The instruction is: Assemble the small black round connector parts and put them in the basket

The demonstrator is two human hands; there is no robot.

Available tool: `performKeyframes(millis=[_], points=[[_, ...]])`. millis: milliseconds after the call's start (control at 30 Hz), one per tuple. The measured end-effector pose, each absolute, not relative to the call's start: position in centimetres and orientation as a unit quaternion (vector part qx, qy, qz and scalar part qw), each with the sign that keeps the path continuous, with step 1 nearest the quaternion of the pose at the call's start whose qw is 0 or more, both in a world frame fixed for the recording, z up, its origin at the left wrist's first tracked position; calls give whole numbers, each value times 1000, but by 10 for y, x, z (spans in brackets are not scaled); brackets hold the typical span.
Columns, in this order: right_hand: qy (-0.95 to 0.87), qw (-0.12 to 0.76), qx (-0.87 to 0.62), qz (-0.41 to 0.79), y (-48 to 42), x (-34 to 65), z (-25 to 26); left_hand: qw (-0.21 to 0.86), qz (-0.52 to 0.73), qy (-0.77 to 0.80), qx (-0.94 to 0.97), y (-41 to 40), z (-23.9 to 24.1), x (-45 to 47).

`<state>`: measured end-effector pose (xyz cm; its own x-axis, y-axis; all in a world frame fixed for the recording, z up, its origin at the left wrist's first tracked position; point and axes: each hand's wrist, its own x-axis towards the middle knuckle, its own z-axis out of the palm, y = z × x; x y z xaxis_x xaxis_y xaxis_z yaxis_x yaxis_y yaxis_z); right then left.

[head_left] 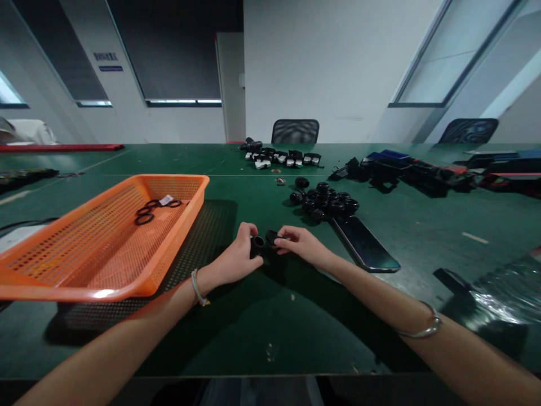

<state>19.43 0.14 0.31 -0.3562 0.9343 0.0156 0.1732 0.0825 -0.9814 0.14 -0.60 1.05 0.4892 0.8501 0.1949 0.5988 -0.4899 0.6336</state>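
My left hand (242, 256) is closed around a black hollow cylindrical part (257, 243), its round opening facing up and to the right. Close beside it, my right hand (299, 243) pinches a smaller black round piece (271, 237) between thumb and fingers. A narrow gap separates the two pieces. Beyond my right hand lies a pile of glossy black round parts (323, 200). A dark smartphone (366, 242) rests flat against the near side of that pile.
An orange perforated basket (169, 265) with several black rings (144, 216) stands at the left. Black-and-white parts (291, 159) sit farther back on the green table (262, 332). Dark devices (406, 169) lie at the back right, and clear plastic wrapping (511, 287) at the right.
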Motion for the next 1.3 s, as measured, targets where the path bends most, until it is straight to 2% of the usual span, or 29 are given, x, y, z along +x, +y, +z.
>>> performKeyframes(millis=[133,300,433,633,833,900,1067,1300], points=[[-673,383,-477,416,-1,194,4,365,345,418,757,-1,3,1],[-684,358,-490,404,-4,193,3,449,392,396,699,1,4,3],[-695,371,-495,366,-7,193,2,425,374,392,725,-1,5,2],[-735,356,-474,330,-13,191,6,303,346,414,786,-7,4,3],[-767,385,-442,262,-16,193,12,325,349,425,769,-13,8,5],[-775,385,-420,272,-15,195,13,348,361,416,759,-13,8,7],[-739,394,-387,386,-11,198,10,432,438,411,673,-8,0,9],[-696,442,-383,417,-10,198,5,457,342,467,675,-10,0,9]])
